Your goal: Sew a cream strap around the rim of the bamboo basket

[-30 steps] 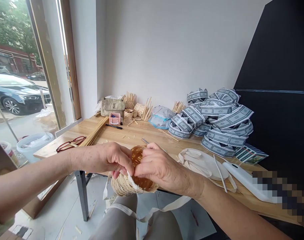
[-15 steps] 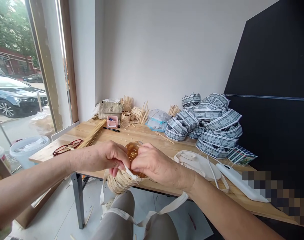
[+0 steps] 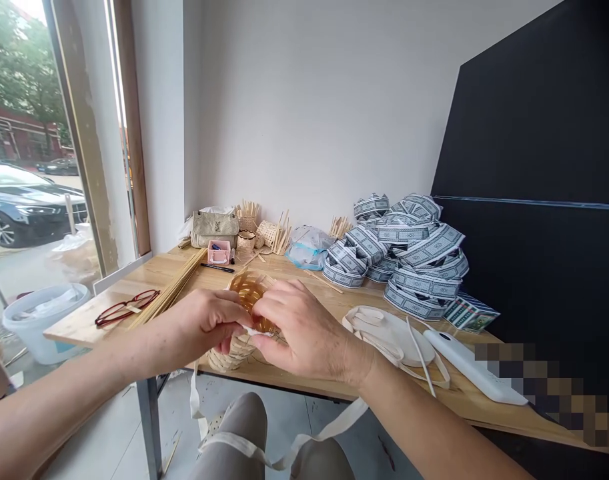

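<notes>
A small woven basket (image 3: 230,355) is tilted at the table's near edge, its amber-brown inside (image 3: 249,291) facing up. White fabric tape (image 3: 255,331) lies over the near part of its rim. My left hand (image 3: 215,321) pinches the tape at the rim between thumb and fingers. With fingers inside the basket and thumb outside, my right hand (image 3: 295,327) grips the rim just right of the left hand. A long loose length of the tape (image 3: 237,445) hangs down and loops across my knees. The fingertips partly cover the rim.
On the wooden table lie red-framed glasses (image 3: 127,308), a bundle of thin strips (image 3: 177,285) and a pink box (image 3: 219,252). Patterned bands (image 3: 424,267) are piled at right, near a coil of white tape (image 3: 377,327) and a long white case (image 3: 474,367). A bucket (image 3: 47,327) stands left.
The basket has tipped so more of its inside shows. My right hand has turned, its thumb now outside the rim. My left hand keeps its pinch. The camera view has shifted slightly.
</notes>
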